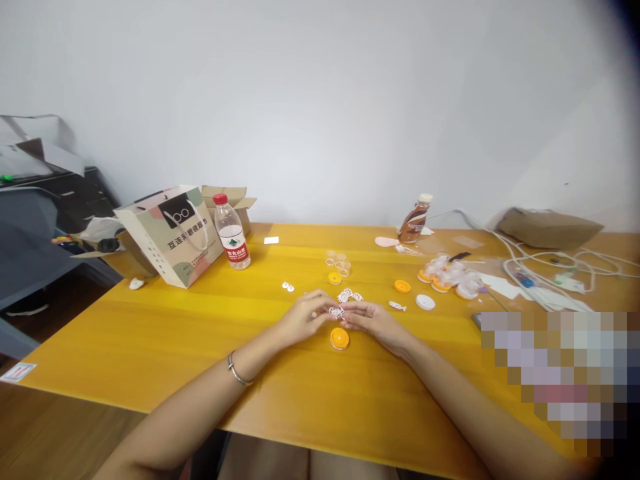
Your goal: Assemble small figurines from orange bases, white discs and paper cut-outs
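My left hand and my right hand meet over the table, fingertips pinched on a small white plastic piece with a spoked, wheel-like shape. Fingers cover part of it. Just below them lies a round orange part with a domed middle. Beyond the fingers sits a loose cluster of white spoked pieces. An orange disc and several clear rings lie farther back. To the right are a small white elongated piece, another orange disc and a white disc.
Two small white pieces lie left of my hands. A water bottle and a paper bag stand at left. At right are wrapped orange-and-white parts, a brown drink bottle and tangled white cables.
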`<state>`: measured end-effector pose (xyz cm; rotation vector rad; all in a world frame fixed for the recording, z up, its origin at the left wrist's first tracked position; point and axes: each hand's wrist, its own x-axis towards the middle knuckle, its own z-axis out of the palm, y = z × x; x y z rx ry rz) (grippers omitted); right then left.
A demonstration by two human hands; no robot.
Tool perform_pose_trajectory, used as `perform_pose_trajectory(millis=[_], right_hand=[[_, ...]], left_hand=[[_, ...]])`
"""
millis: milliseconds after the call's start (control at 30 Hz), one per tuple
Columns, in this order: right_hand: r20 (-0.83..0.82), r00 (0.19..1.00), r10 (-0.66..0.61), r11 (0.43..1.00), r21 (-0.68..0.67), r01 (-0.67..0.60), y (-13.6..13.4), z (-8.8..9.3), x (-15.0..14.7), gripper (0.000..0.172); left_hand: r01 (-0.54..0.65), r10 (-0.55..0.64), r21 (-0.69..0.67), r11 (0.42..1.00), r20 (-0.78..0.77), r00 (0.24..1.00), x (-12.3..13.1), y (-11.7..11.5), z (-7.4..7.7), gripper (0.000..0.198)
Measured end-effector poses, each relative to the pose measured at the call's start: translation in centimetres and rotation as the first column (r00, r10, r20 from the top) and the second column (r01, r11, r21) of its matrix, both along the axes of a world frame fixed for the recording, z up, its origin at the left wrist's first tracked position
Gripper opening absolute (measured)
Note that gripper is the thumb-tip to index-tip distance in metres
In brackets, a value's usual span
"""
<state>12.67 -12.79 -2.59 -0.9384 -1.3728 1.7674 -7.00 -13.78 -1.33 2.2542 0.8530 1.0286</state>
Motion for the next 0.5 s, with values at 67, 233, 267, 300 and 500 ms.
perform_pose_trajectory(millis=[67, 233, 267, 300, 500], right_hand=[[0.015, 1.0, 0.021, 1.0, -0.004, -0.021, -0.14, 0.21, -0.07, 0.027], [0.026, 1.0, 0.001, 0.999, -0.032, 0.0, -0.41, 0.56, -0.18, 0.024], [0.026, 1.0, -0.002, 0.999, -0.034, 0.002, -0.45, 0.59, -0.19, 0.023], [0.028, 1.0, 0.0, 0.999, -0.034, 0.001, -0.48, 0.59, -0.19, 0.023], [0.03, 1.0, -0.01, 1.0, -0.029, 0.01, -0.53, 0.54, -0.19, 0.024]], left_hand=[[0.018, -0.016, 0.073, 0.997, -0.033, 0.999, 0.04, -0.17, 0.21, 0.018], [0.028, -0.019, 0.125, 0.992, -0.073, 0.997, 0.15, -0.41, 0.34, 0.021], [0.024, -0.015, 0.126, 0.992, -0.076, 0.997, 0.16, -0.41, 0.35, 0.021], [0.018, -0.008, 0.126, 0.992, -0.079, 0.997, 0.17, -0.4, 0.36, 0.02], [0.014, -0.004, 0.116, 0.993, -0.086, 0.996, 0.26, -0.34, 0.24, 0.02]])
